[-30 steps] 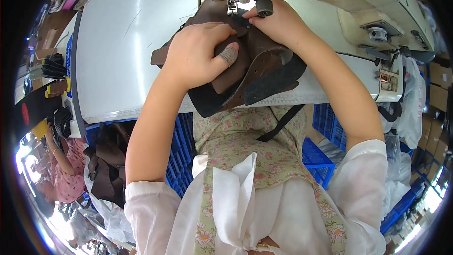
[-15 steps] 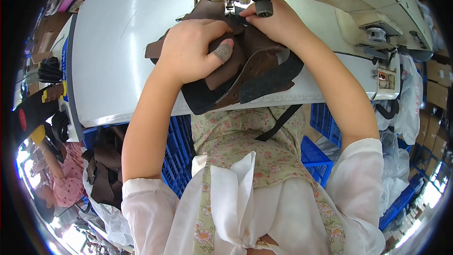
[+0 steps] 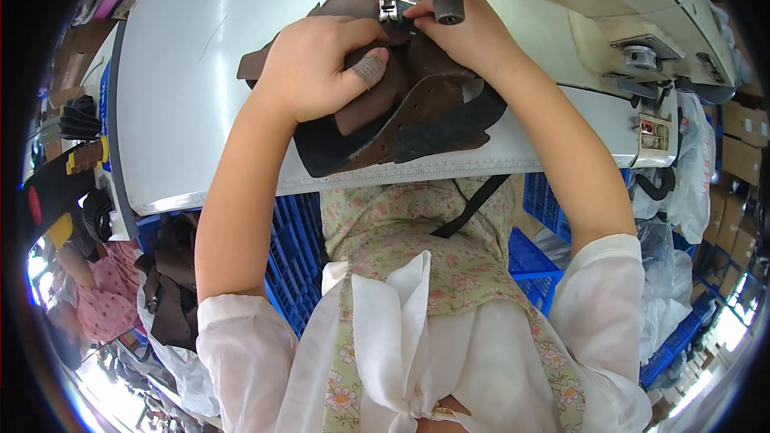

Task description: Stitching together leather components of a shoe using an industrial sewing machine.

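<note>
A dark brown leather piece (image 3: 425,108) with a black lining and small punched holes lies bunched on the sewing machine's table. Its far edge sits under the presser foot (image 3: 388,10). My left hand (image 3: 325,64), its thumb wrapped in a grey bandage, is closed on the near left part of the leather. Close to the right of the presser foot, my right hand (image 3: 457,28) pinches the leather's edge between thumb and fingers. The machine head's black knob (image 3: 447,8) partly covers the right fingers.
The white sewing table (image 3: 184,104) has a ruler strip along its near edge. Blue plastic crates (image 3: 297,248) stand below it. More brown leather pieces (image 3: 172,297) hang in a bag at the left, near another person in pink (image 3: 108,297). Clear plastic bags (image 3: 694,168) hang at the right.
The leather has shifted slightly farther away and to the left, under the presser foot. Both hands have moved a little with it, keeping their hold.
</note>
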Demonstrator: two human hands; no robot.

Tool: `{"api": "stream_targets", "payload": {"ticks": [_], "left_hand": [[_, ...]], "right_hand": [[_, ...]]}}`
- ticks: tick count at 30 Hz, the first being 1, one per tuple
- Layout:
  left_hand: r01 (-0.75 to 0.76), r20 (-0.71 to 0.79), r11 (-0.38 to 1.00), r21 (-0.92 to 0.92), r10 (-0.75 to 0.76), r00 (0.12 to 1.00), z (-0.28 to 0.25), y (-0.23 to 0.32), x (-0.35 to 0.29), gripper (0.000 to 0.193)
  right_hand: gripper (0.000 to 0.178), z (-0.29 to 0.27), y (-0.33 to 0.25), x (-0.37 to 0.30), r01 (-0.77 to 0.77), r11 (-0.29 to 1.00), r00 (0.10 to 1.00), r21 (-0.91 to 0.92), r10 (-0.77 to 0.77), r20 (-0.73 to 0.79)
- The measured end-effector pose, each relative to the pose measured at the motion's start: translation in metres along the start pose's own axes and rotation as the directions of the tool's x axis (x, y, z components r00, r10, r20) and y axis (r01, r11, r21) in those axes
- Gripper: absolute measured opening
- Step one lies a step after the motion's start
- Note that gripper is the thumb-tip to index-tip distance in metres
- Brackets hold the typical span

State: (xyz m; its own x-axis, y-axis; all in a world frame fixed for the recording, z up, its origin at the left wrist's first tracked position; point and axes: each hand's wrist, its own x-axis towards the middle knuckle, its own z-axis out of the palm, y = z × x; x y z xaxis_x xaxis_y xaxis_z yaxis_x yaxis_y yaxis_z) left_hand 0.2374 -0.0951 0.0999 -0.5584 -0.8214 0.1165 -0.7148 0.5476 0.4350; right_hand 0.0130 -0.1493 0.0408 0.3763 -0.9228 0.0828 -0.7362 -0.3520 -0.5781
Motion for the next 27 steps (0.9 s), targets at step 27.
{"api": "stream_targets", "payload": {"ticks": [27], "left_hand": [[-0.056,0.237,0.910,0.411,-0.047,0.970,-0.026,0.077,-0.005,0.023]], "right_hand": [[0.042,-0.039,-0.004,-0.038,0.026,0.983,0.981,0.180,-0.060,0.182]]}}
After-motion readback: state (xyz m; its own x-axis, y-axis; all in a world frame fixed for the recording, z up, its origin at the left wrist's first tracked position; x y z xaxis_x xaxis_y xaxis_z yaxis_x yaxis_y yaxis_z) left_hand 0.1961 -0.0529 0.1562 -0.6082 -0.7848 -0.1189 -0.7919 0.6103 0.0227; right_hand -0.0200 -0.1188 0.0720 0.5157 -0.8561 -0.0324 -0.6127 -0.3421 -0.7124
